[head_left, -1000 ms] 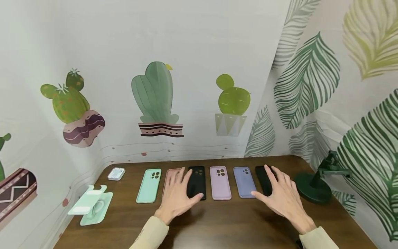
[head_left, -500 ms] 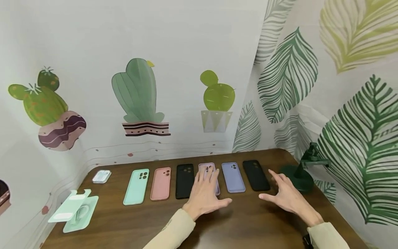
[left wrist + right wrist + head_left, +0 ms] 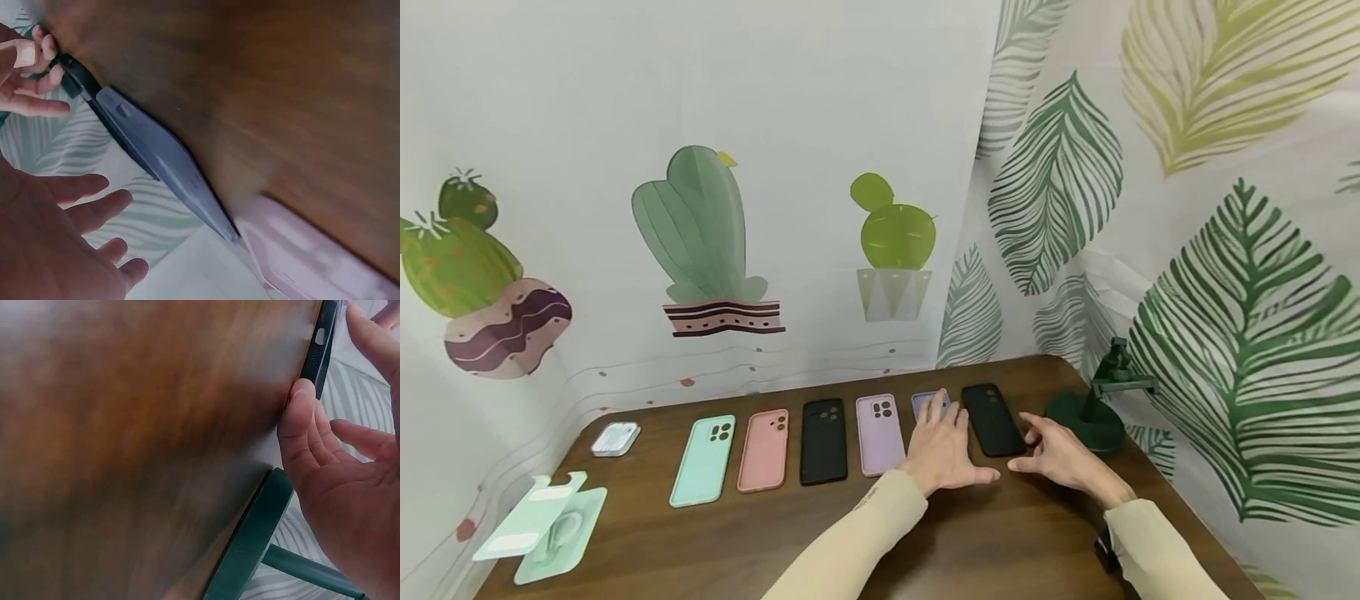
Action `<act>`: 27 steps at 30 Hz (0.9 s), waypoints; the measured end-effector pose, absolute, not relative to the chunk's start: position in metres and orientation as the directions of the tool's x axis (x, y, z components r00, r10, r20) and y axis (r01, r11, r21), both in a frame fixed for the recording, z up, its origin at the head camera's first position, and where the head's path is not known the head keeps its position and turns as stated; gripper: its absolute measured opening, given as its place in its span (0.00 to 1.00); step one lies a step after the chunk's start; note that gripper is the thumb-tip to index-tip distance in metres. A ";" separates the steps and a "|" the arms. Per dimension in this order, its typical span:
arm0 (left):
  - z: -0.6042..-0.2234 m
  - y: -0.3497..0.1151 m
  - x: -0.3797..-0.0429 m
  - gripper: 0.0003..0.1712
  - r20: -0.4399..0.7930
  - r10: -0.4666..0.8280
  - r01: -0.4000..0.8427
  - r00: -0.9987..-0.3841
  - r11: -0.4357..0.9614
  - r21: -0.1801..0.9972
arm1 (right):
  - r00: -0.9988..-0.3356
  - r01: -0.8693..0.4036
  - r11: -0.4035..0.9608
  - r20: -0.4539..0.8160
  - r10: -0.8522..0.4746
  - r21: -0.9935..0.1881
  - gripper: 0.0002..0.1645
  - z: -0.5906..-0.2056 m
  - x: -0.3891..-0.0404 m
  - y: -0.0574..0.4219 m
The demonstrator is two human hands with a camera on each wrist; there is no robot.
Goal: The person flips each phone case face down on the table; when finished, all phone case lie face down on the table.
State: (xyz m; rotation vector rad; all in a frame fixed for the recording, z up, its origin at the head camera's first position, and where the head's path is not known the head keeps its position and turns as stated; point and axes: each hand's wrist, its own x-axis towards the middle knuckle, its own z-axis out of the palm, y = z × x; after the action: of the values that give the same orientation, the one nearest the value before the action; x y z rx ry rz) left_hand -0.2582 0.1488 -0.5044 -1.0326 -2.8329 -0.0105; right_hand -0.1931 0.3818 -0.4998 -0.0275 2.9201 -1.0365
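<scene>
My left hand is spread over the blue phone case, covering most of it in the head view. Its fingers are extended, with the thumb pointing out to the right. Just right of there lies a black phone case. My right hand is beside that case's right edge, fingers loosely bent; in the right wrist view the fingertips are right at the case's corner. A lavender phone case lies immediately left of my left hand.
Further left in the row are another black case, a pink case and a mint case. A mint folding stand and a small white box occupy the left side. A dark green stand is behind my right hand.
My left hand has moved right along the row, from the pink and black cases, over the lavender one, to the blue one. My right hand slid off the end black case to its right edge.
</scene>
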 end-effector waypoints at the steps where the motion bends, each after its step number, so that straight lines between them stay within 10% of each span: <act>1: -0.504 0.154 -0.261 0.67 0.112 0.637 0.635 -0.763 0.771 -0.056 | -0.999 0.001 0.774 -0.040 -0.031 -0.634 0.61 -0.500 -0.196 0.382; 27: -0.511 0.193 -0.271 0.40 0.042 0.550 0.548 -0.834 0.835 -0.043 | -0.999 0.044 0.772 -0.029 0.033 -0.634 0.38 -0.513 -0.212 0.383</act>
State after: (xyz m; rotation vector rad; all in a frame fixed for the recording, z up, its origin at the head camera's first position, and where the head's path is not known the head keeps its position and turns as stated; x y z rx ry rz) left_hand -0.2710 0.1935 -0.5109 -0.8862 -2.9587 0.0458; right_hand -0.2116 0.3831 -0.5130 0.0635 2.9422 -1.0525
